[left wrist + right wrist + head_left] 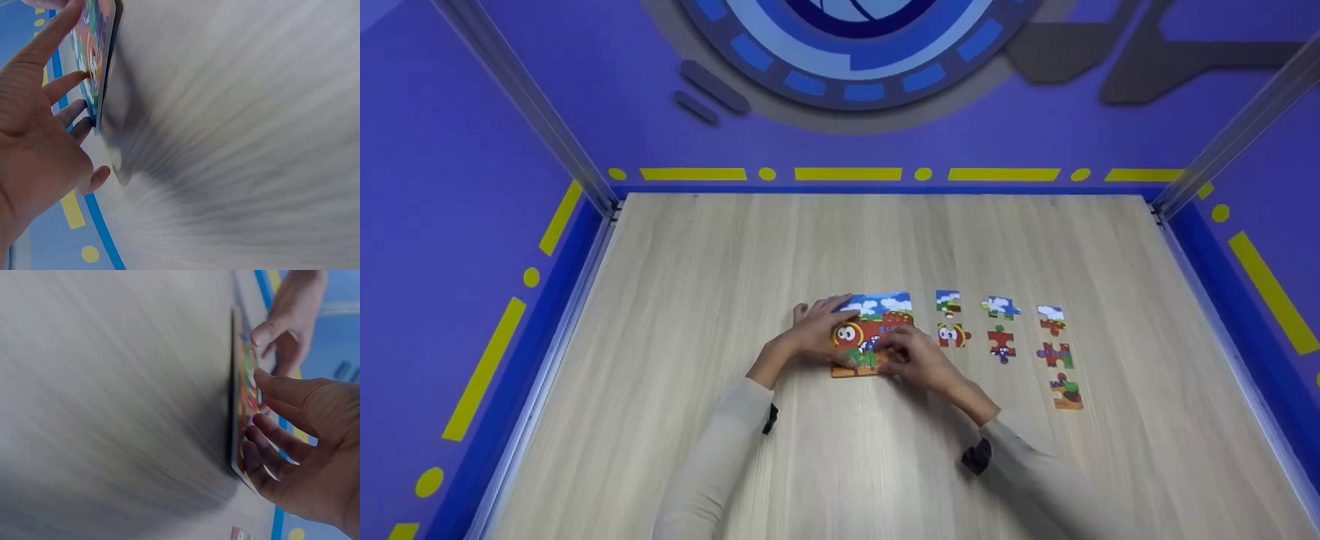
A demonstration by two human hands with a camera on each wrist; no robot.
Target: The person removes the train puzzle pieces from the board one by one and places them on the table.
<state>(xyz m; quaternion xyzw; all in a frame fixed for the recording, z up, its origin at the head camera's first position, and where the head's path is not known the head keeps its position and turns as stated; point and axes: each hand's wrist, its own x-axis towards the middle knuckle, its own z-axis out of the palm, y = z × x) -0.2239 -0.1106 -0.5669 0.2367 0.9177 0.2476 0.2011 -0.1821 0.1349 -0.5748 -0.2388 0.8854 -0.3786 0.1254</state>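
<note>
A flat picture puzzle (875, 307) lies on the wooden table, printed with sky, clouds and a red figure with big round eyes. My left hand (816, 334) rests over its left side, fingers spread on its face, with the thumb near the lower edge. On the right side of the puzzle is my right hand (919, 358), its loosely bent fingertips touching the surface. In the right wrist view, the thumb and fingers of that hand (304, 433) stand apart, with no loose piece visible between them. My left hand (39, 124) also shows beside the puzzle's edge (107, 67) in the left wrist view.
Several loose jigsaw pieces lie right of the puzzle in three columns: an eyed piece (951, 335) in the nearest, a red piece (1001, 343) in the middle, a green-and-orange piece (1066, 392) in the farthest. Blue walls (847, 150) enclose the table (750, 247).
</note>
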